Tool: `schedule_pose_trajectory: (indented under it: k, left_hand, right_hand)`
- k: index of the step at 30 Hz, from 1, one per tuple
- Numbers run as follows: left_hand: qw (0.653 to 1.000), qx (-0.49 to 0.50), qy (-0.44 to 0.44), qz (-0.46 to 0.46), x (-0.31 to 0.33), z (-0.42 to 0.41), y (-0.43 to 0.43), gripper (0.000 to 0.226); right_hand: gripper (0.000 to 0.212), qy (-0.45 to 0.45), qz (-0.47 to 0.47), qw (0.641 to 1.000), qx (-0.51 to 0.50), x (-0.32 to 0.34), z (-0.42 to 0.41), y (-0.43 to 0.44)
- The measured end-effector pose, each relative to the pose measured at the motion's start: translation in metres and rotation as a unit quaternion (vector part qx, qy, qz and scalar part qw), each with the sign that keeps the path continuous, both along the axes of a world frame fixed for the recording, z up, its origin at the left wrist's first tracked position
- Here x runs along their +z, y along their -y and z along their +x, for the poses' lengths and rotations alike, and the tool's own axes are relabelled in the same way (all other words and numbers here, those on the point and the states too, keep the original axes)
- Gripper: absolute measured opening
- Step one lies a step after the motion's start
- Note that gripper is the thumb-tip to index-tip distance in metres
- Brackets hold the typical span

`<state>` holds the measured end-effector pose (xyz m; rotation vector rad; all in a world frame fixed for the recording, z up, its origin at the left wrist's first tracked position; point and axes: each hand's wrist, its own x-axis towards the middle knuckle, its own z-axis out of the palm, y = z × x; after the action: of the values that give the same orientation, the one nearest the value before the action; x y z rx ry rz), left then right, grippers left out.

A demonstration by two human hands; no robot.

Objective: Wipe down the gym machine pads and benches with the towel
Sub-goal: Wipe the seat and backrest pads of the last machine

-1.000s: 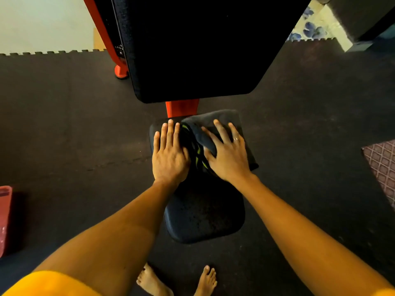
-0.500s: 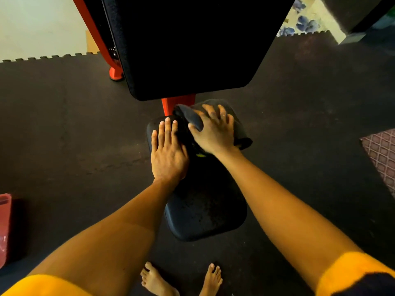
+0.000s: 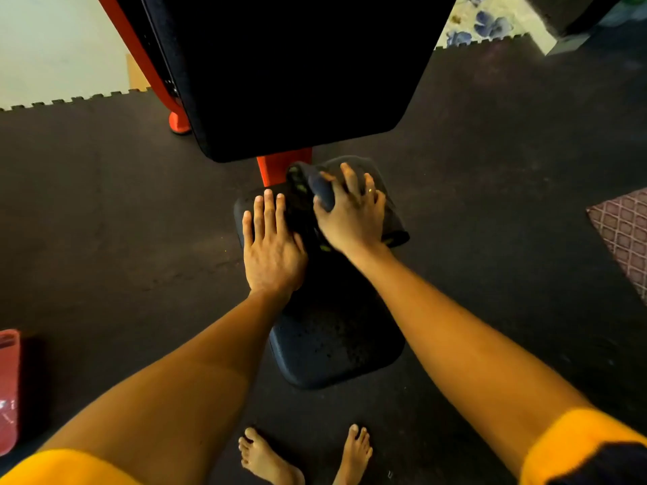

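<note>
A dark seat pad (image 3: pixel 336 348) of a red-framed gym machine lies below me, narrow end near my feet. Over its far end lies a dark towel (image 3: pixel 392 222) with green markings. My right hand (image 3: pixel 350 215) grips the towel, with a fold bunched between thumb and fingers. Beside it, my left hand (image 3: pixel 271 243) rests flat on the pad's far left part, fingers straight. A large black back pad (image 3: pixel 297 71) hangs tilted above the seat's far end.
The red frame post (image 3: pixel 280 166) rises behind the seat, with a red foot (image 3: pixel 178 122) on the floor at left. A red container (image 3: pixel 8 390) stands at the left edge, a patterned mat (image 3: pixel 623 232) at the right. My bare feet (image 3: pixel 304 456) stand on dark rubber flooring.
My right hand has pushed the towel toward the seat's far end and gone from lying flat on it to bunching it. My left hand has stayed in place.
</note>
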<state>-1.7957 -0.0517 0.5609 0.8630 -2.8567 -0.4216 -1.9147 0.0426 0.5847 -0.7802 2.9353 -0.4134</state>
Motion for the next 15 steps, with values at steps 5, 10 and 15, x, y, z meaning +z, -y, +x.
schedule_pose_trajectory:
  k: [5,10,15]
  left_hand:
    - [1.0,-0.004,0.0,0.002,0.0,0.001,0.001,0.068]
    - [1.0,0.004,0.001,-0.001,0.001,-0.001,-0.001,0.067]
    - [1.0,0.003,-0.001,0.006,0.002,0.0,0.0,0.067]
  right_hand:
    - [0.068,-0.026,-0.014,1.0,0.01,-0.006,0.044,-0.058]
    - [0.074,0.169,-0.054,0.977,-0.116,0.01,-0.03,-0.015]
    - [0.065,0.169,-0.076,0.979,-0.088,0.016,-0.021,-0.027]
